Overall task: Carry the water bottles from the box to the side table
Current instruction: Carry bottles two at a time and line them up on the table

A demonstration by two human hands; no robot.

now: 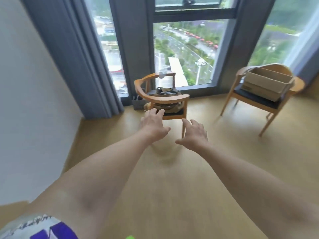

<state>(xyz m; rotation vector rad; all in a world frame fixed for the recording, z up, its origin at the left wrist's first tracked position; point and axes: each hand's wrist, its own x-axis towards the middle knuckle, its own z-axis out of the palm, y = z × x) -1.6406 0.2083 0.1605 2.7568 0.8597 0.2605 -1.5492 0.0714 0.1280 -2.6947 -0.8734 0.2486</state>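
Observation:
A brown cardboard box (266, 84) sits with its flaps open on the dark seat of a wooden chair (255, 99) at the right, by the window. What lies inside the box is hidden from here. No water bottle and no side table are in view. My left hand (152, 124) and my right hand (194, 133) are stretched out in front of me over the wooden floor, fingers spread and relaxed, holding nothing. Both are well to the left of the box.
A second wooden armchair (160, 99) with an olive bag (165, 93) on its seat stands just beyond my hands. A small grey bag (138, 103) sits on the floor beside it. Grey curtains (77, 66) and tall windows fill the far side; a white wall is at left.

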